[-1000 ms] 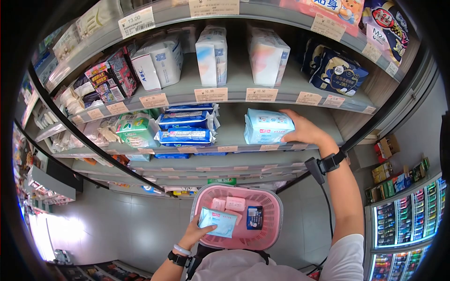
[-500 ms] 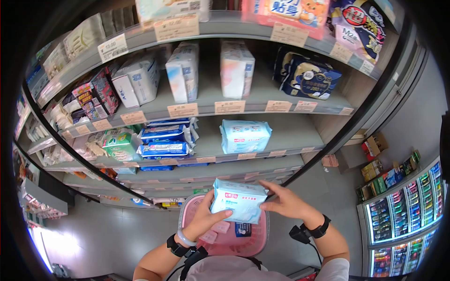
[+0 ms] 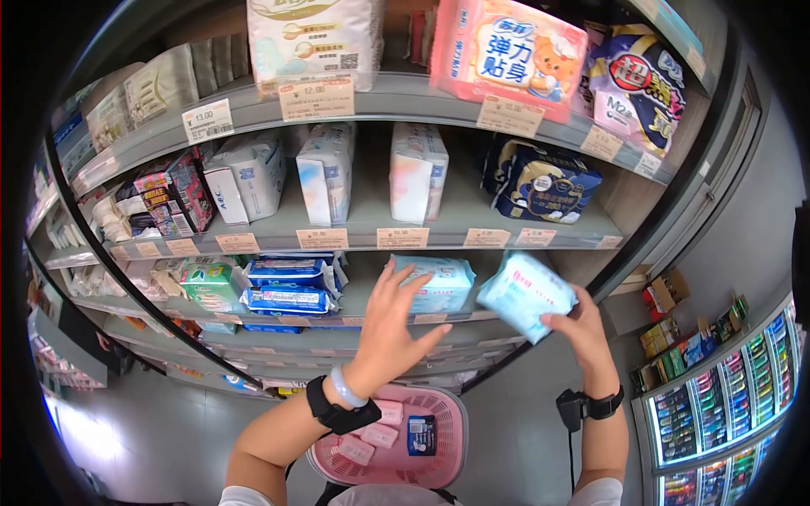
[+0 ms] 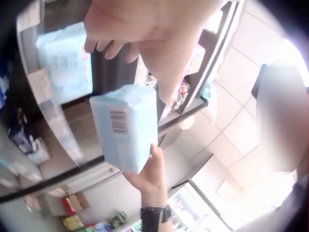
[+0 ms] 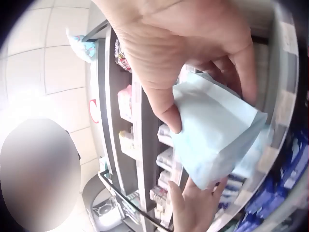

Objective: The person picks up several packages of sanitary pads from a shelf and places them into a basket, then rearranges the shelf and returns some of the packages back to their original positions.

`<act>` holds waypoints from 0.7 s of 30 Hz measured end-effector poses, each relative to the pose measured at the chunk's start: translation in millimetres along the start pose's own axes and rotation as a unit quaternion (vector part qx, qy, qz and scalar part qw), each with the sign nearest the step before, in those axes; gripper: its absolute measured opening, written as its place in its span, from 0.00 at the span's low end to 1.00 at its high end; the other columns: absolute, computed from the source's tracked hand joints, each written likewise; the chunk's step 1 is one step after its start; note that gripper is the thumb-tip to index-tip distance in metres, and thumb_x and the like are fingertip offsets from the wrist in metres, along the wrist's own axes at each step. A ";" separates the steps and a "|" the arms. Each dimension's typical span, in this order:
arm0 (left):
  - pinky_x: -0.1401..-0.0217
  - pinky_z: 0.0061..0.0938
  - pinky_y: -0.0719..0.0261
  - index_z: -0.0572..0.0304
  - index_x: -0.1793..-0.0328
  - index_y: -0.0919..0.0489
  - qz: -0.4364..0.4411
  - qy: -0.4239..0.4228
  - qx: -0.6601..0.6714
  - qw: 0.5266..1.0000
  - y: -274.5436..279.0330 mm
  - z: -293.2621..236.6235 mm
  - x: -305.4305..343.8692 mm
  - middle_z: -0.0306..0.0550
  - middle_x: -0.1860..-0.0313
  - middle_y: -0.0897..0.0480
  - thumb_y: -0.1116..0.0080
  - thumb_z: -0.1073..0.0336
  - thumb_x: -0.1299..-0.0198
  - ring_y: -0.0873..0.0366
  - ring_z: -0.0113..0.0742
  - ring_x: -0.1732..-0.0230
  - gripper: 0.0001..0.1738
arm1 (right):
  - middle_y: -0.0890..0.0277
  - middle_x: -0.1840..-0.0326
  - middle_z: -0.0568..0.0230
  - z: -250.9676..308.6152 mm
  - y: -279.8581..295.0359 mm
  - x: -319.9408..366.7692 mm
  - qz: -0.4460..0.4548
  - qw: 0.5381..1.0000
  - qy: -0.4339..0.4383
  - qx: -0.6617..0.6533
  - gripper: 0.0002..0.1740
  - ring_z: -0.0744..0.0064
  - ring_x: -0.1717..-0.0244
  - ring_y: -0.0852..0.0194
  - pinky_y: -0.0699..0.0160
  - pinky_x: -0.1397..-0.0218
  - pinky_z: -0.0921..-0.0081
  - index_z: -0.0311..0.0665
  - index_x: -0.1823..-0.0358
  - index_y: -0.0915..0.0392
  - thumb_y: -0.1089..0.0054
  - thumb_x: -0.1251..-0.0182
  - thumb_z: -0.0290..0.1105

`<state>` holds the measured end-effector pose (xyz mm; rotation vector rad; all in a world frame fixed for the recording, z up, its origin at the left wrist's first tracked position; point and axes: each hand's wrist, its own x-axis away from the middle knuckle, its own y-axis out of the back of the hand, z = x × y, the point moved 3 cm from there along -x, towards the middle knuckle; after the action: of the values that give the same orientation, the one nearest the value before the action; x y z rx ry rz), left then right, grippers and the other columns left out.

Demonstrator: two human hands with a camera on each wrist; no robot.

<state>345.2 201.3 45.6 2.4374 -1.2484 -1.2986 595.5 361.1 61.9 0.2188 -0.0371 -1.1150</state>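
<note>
The right hand [image 3: 579,332] grips one end of a light-blue package [image 3: 527,295], held tilted in front of the shelf's right end. In the right wrist view the thumb and fingers of the right hand [image 5: 188,53] pinch that package [image 5: 212,130]. A second light-blue package [image 3: 440,285] stands on the lower shelf. The left hand [image 3: 390,325] is raised before it with fingers spread, partly covering its left end; whether they touch, I cannot tell. In the left wrist view the left hand [image 4: 145,34] holds nothing, near the shelved package [image 4: 65,63] and the held one [image 4: 126,128].
A pink basket [image 3: 460,438] with several small pink packs and a dark pack is below the hands. Blue packs [image 3: 291,299] and a green pack [image 3: 211,282] lie left on the same shelf. A black frame post [image 3: 620,274] edges the shelves; drink coolers [image 3: 726,396] stand at the right.
The left hand has let go of the package and moved up to the shelf. The right hand has taken hold of the package and carried it up and right.
</note>
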 end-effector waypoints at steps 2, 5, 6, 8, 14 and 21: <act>0.29 0.54 0.46 0.54 0.36 0.31 0.024 -0.067 -0.158 0.985 -8.6 -2.3 -9.6 0.59 0.35 0.34 0.28 0.60 0.57 0.45 0.65 0.30 0.39 | 0.25 0.53 0.57 -14.4 7.6 -31.2 -0.050 0.991 0.048 0.111 0.37 0.70 0.51 0.29 0.29 0.49 0.73 0.28 0.45 0.33 0.28 0.58 0.33; 0.32 0.64 0.50 0.51 0.36 0.31 0.049 -0.051 -0.215 0.974 -28.2 12.3 -18.3 0.58 0.35 0.36 0.29 0.61 0.58 0.47 0.65 0.30 0.39 | 0.25 0.51 0.52 -15.7 -15.6 -74.1 -0.046 0.978 0.128 0.158 0.37 0.64 0.50 0.29 0.32 0.44 0.71 0.27 0.45 0.32 0.26 0.57 0.36; 0.32 0.66 0.50 0.51 0.36 0.31 0.061 -0.047 -0.255 0.964 -33.7 17.2 -20.5 0.58 0.35 0.36 0.29 0.62 0.58 0.46 0.65 0.31 0.39 | 0.25 0.50 0.51 -20.9 -25.6 -93.8 -0.023 0.976 0.160 0.148 0.36 0.63 0.49 0.29 0.32 0.43 0.71 0.27 0.45 0.31 0.26 0.55 0.37; 0.33 0.67 0.49 0.51 0.37 0.30 0.059 -0.037 -0.268 0.961 -41.5 26.8 -22.9 0.57 0.36 0.35 0.29 0.62 0.59 0.44 0.62 0.32 0.38 | 0.25 0.49 0.58 -44.9 -45.9 -136.0 0.078 0.974 0.192 0.087 0.31 0.68 0.50 0.28 0.29 0.47 0.73 0.30 0.44 0.30 0.30 0.49 0.34; 0.35 0.65 0.46 0.51 0.38 0.29 0.051 -0.031 -0.297 0.953 -48.8 41.7 -25.3 0.54 0.40 0.32 0.29 0.62 0.59 0.39 0.54 0.35 0.37 | 0.25 0.45 0.60 -65.3 -89.8 -187.9 0.165 0.867 0.251 0.397 0.23 0.64 0.47 0.27 0.28 0.47 0.70 0.39 0.45 0.26 0.38 0.39 0.40; 0.37 0.50 0.37 0.55 0.42 0.26 0.028 -0.049 -0.255 0.965 -43.2 58.2 -31.9 0.54 0.44 0.31 0.29 0.66 0.60 0.35 0.56 0.39 0.33 | 0.25 0.47 0.52 -64.9 -104.5 -202.7 0.084 0.811 0.354 0.458 0.20 0.50 0.46 0.28 0.30 0.44 0.63 0.40 0.48 0.25 0.42 0.38 0.41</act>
<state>319.5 267.6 10.5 1.9832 -0.8518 -1.5137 422.3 508.3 -5.6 1.4672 0.0751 -0.7004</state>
